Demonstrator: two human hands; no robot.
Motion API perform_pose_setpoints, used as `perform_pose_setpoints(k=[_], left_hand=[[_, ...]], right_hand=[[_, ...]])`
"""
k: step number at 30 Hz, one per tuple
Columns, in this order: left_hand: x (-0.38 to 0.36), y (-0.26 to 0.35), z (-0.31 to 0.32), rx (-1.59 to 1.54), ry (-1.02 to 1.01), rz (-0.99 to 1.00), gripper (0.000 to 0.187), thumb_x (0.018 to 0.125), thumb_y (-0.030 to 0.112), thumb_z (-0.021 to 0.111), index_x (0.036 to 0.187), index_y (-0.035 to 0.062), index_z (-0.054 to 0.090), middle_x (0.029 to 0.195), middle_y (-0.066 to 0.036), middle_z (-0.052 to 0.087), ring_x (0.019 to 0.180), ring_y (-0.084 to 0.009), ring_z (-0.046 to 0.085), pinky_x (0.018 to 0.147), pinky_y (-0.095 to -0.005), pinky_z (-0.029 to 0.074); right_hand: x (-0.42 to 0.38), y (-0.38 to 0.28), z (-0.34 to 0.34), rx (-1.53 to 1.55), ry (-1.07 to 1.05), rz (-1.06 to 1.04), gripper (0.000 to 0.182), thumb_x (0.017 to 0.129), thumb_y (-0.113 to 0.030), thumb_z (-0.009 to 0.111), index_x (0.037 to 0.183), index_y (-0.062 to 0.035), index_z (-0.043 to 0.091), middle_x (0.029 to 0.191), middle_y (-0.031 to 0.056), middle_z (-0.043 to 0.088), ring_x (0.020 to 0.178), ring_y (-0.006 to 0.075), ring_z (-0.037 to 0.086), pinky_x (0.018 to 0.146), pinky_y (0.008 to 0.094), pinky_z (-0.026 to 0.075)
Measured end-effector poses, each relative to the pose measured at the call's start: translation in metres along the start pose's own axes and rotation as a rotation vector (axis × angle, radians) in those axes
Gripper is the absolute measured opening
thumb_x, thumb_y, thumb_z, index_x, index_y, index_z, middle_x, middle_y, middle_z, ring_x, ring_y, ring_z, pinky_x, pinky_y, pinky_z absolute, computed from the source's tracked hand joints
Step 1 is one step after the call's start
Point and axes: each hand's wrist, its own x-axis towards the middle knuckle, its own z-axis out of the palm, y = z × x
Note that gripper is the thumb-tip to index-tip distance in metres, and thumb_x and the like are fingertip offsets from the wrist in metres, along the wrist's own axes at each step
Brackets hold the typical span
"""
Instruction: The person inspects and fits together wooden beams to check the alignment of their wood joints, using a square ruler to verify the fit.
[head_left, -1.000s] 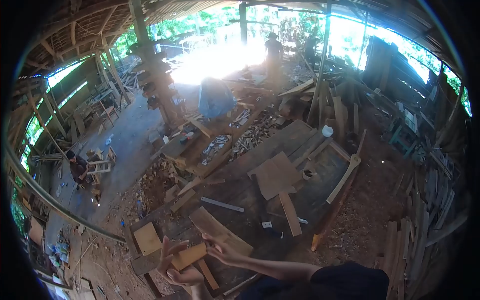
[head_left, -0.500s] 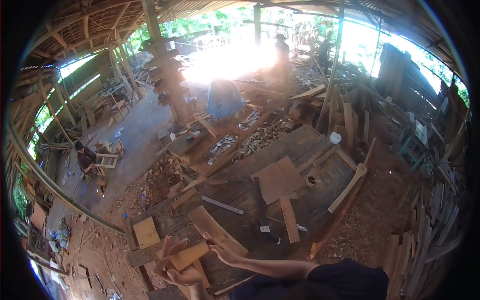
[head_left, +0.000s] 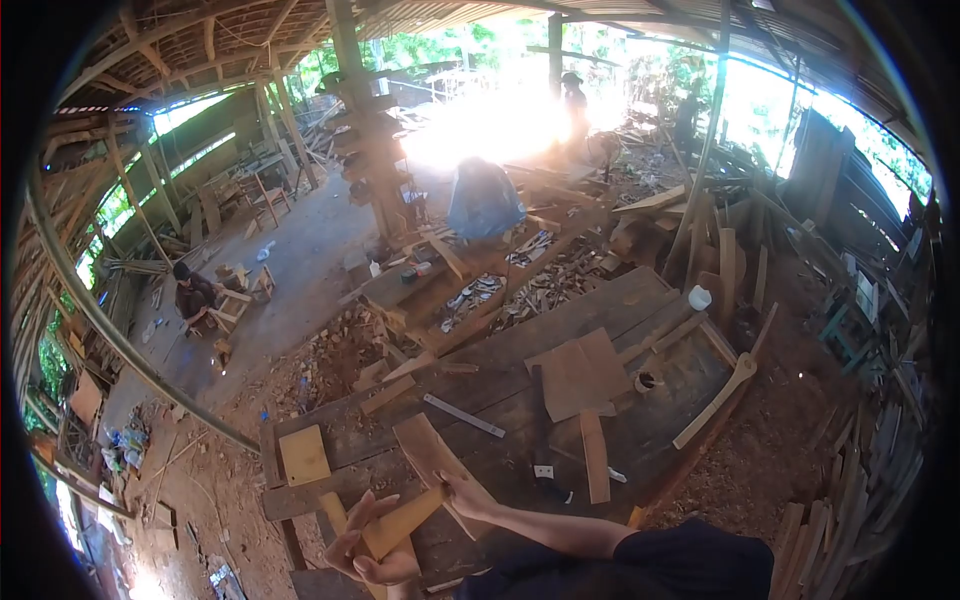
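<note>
The board (head_left: 410, 521) is loosely clasped by the left hand (head_left: 346, 551) and end-pinched by the right hand (head_left: 468, 498), seemingly for steadiness.

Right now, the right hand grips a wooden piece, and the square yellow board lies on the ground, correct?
Not quite: the head view shows the square yellow board on the workbench. The right hand does grip a wooden piece.

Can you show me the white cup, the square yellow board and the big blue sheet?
White cup (head_left: 700, 298): head view, on its side wall.
Square yellow board (head_left: 304, 456): head view, middle of its flat top.
Blue sheet (head_left: 484, 205): head view, middle of its hanging front.
</note>
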Motion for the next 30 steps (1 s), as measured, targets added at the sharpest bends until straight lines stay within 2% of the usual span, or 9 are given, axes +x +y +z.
perform_pose_setpoints(k=[2,5,10,13,18,22,24,28,30], left_hand=[[0.002,-0.005,-0.008,0.019,0.022,-0.007,0.034,0.105,0.037,0.026,0.116,0.0069,0.036,0.105,-0.034,0.066,0.068,-0.0369,0.071,0.063,-0.0422,0.063],[0.007,-0.017,-0.011,-0.018,0.029,0.034,0.034,0.105,0.037,0.025,0.117,0.0079,0.038,0.097,-0.032,0.068,0.063,-0.0358,0.070,0.057,-0.0394,0.061],[0.015,-0.016,-0.016,-0.065,0.113,-0.040,0.031,0.104,0.036,0.031,0.118,0.0098,0.039,0.089,-0.031,0.068,0.054,-0.0349,0.067,0.053,-0.0378,0.058],[0.017,-0.015,-0.022,-0.002,0.114,-0.059,0.035,0.105,0.043,0.029,0.116,0.0119,0.041,0.090,-0.028,0.067,0.055,-0.0298,0.066,0.049,-0.0361,0.056],[0.020,-0.029,-0.031,-0.053,0.219,-0.082,0.034,0.105,0.043,0.029,0.114,0.0113,0.040,0.085,-0.027,0.066,0.051,-0.0285,0.064,0.048,-0.0353,0.055],[0.021,-0.029,-0.034,-0.001,0.206,-0.072,0.035,0.104,0.043,0.029,0.112,0.0101,0.040,0.081,-0.026,0.064,0.049,-0.0280,0.062,0.046,-0.0333,0.053],[0.023,-0.030,-0.035,-0.024,0.293,-0.030,0.038,0.104,0.041,0.030,0.114,0.0065,0.040,0.079,-0.031,0.064,0.049,-0.0316,0.063,0.044,-0.0342,0.055],[0.024,-0.029,-0.046,0.032,0.312,-0.062,0.037,0.104,0.041,0.029,0.114,0.0074,0.040,0.077,-0.029,0.064,0.049,-0.0305,0.063,0.045,-0.0341,0.055],[0.020,-0.028,-0.041,0.084,0.402,-0.075,0.036,0.103,0.042,0.028,0.112,0.0094,0.041,0.078,-0.024,0.065,0.047,-0.0260,0.060,0.041,-0.0311,0.050]], right_hand=[[0.001,-0.010,-0.015,-0.219,-0.148,-0.067,0.052,0.094,0.000,0.045,0.146,-0.0043,0.045,0.137,0.0243,0.055,0.120,0.0424,0.058,0.098,0.0469,0.047],[-0.002,-0.018,-0.017,-0.363,-0.061,-0.195,0.055,0.093,-0.004,0.046,0.148,-0.0092,0.043,0.129,0.0257,0.059,0.111,0.0445,0.061,0.092,0.0499,0.049],[0.008,-0.042,-0.034,-0.363,-0.248,-0.004,0.050,0.097,-0.013,0.045,0.147,-0.0100,0.045,0.122,0.0264,0.063,0.106,0.0452,0.063,0.087,0.0524,0.051],[0.010,-0.053,-0.033,-0.268,-0.371,0.229,0.045,0.101,-0.016,0.043,0.145,-0.0085,0.046,0.117,0.0263,0.065,0.105,0.0441,0.064,0.086,0.0504,0.051],[-0.001,-0.039,-0.025,-0.115,-0.144,-0.269,0.037,0.101,-0.021,0.051,0.135,-0.0066,0.059,0.115,0.0237,0.067,0.102,0.0412,0.066,0.081,0.0466,0.051],[0.021,0.002,-0.018,-0.269,-0.087,-0.041,0.035,0.102,-0.024,0.050,0.133,-0.0122,0.063,0.096,0.0221,0.070,0.083,0.0391,0.070,0.071,0.0451,0.051],[0.022,-0.017,-0.026,-0.120,-0.258,0.135,0.037,0.102,-0.025,0.048,0.133,-0.0103,0.063,0.091,0.0211,0.070,0.073,0.0336,0.070,0.066,0.0432,0.050],[-0.006,-0.077,-0.040,-0.087,-0.319,-0.106,0.039,0.102,-0.015,0.046,0.138,-0.0057,0.058,0.087,0.0162,0.070,0.063,0.0223,0.062,0.061,0.0381,0.047],[-0.005,-0.044,-0.030,-0.047,-0.289,-0.184,0.038,0.101,-0.014,0.048,0.136,-0.0050,0.059,0.087,0.0182,0.070,0.071,0.0281,0.066,0.065,0.0416,0.048]])
